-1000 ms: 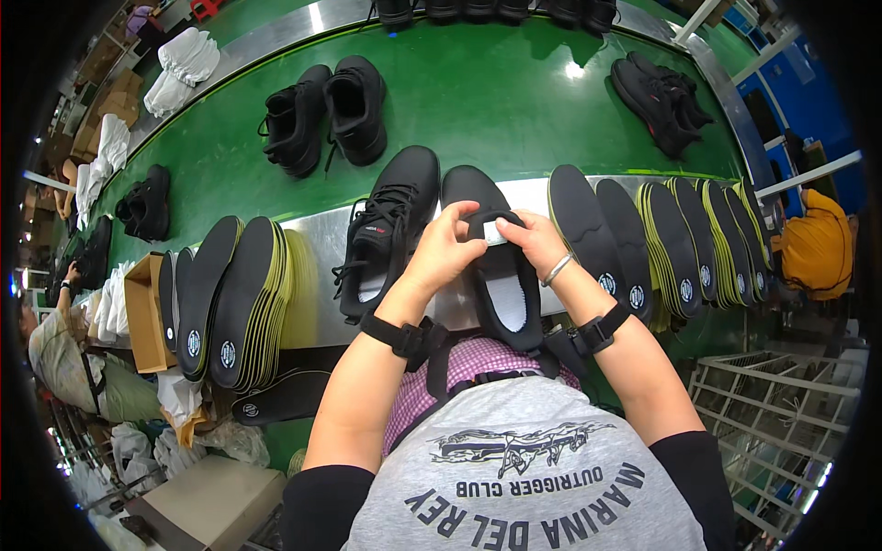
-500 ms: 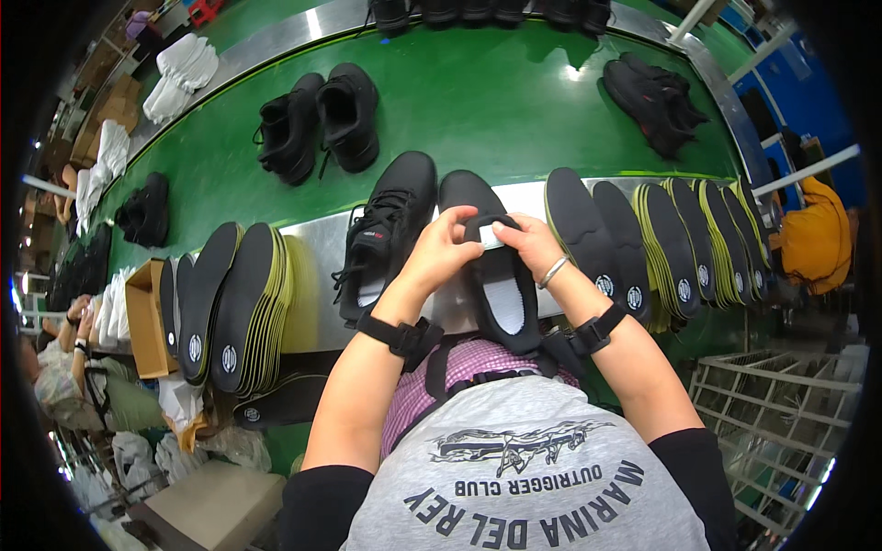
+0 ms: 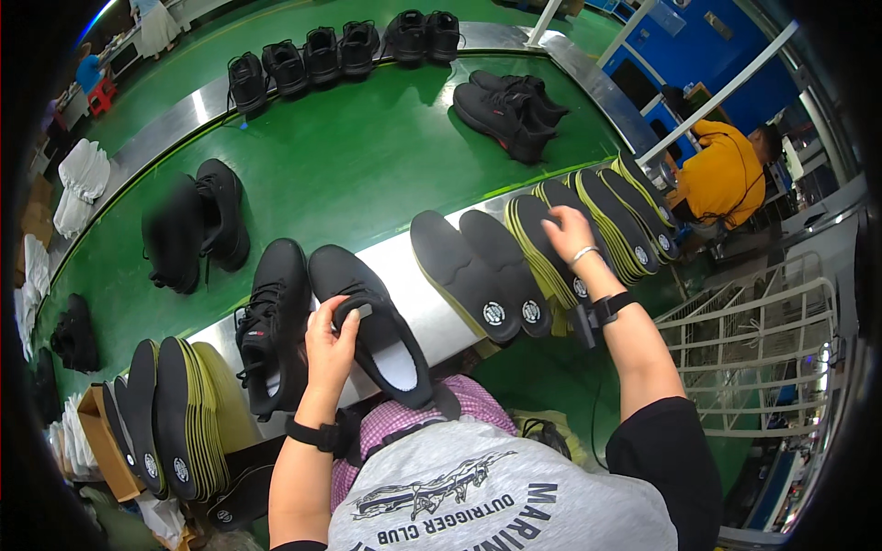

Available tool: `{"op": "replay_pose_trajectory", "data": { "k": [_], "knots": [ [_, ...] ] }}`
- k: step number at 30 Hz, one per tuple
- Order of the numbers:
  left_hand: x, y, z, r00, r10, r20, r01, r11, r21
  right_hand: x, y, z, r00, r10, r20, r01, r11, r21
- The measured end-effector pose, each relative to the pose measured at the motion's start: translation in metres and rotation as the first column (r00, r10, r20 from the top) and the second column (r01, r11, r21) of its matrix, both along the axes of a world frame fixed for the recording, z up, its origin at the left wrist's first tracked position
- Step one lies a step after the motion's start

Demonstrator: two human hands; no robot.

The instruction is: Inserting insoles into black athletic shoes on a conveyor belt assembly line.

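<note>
Now the wide green conveyor belt [image 3: 367, 165] curves across the upper scene, carrying pairs of black lace-up shoes [image 3: 501, 106] well apart from one another. Along its near edge runs a narrow steel worktop [image 3: 418, 298].

A moment ago both hands were together on one shoe; they have since parted. The left hand [image 3: 329, 344] alone now grips the black low-top shoe [image 3: 372, 335] at its collar, fingers curled over the rim, holding it tilted with the opening toward the person, above the worktop's near edge. A pale patch shows inside the shoe.

The right hand [image 3: 568, 230] has moved out to the right and rests, fingers spread and flat, on the row of black insoles with yellow-green edges [image 3: 588, 230] standing on edge along the worktop. It touches them but does not yet close on one. Judging from this, the shoe is being kept ready while an insole is picked out.

Just left of the held shoe a second black shoe with laces [image 3: 271, 321] sits on the worktop. Two flat black insoles [image 3: 482, 275] lie between the held shoe and the row. Another stack of insoles [image 3: 175, 413] stands at lower left.
</note>
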State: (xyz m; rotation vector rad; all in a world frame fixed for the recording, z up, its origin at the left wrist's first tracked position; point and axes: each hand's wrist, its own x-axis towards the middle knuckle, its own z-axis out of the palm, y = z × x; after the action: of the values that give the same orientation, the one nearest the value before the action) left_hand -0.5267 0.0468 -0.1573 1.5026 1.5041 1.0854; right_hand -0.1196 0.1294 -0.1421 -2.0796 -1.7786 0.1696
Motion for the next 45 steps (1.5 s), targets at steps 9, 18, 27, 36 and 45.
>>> {"op": "replay_pose_trajectory", "data": {
  "k": [9, 18, 27, 36, 45],
  "knots": [
    [0.005, -0.004, -0.002, 0.991, 0.131, -0.006, -0.13, 0.99, 0.046, 0.078, -0.001, -0.025, 0.904, -0.322, 0.28, 0.417, 0.807, -0.418],
    [0.013, 0.002, 0.01, 0.974, 0.062, -0.217, -0.01, 0.972, 0.233, 0.08, -0.004, 0.002, 0.913, -0.202, 0.354, 0.212, 0.977, 0.01],
    [0.023, 0.006, 0.002, 0.967, 0.144, -0.209, -0.093, 0.968, 0.234, -0.121, -0.062, 0.102, 0.57, 0.094, -0.816, -0.493, 0.834, -0.248],
    [0.026, 0.009, -0.002, 0.983, 0.153, -0.097, -0.128, 0.966, 0.226, -0.169, -0.103, 0.104, 0.788, -0.027, -0.616, -0.565, 0.368, -0.738],
    [0.026, 0.009, -0.008, 0.977, 0.16, -0.139, -0.116, 0.951, 0.285, -0.24, -0.098, 0.068, 0.649, 0.687, -0.327, -0.735, 0.457, -0.5]
  ]
}}
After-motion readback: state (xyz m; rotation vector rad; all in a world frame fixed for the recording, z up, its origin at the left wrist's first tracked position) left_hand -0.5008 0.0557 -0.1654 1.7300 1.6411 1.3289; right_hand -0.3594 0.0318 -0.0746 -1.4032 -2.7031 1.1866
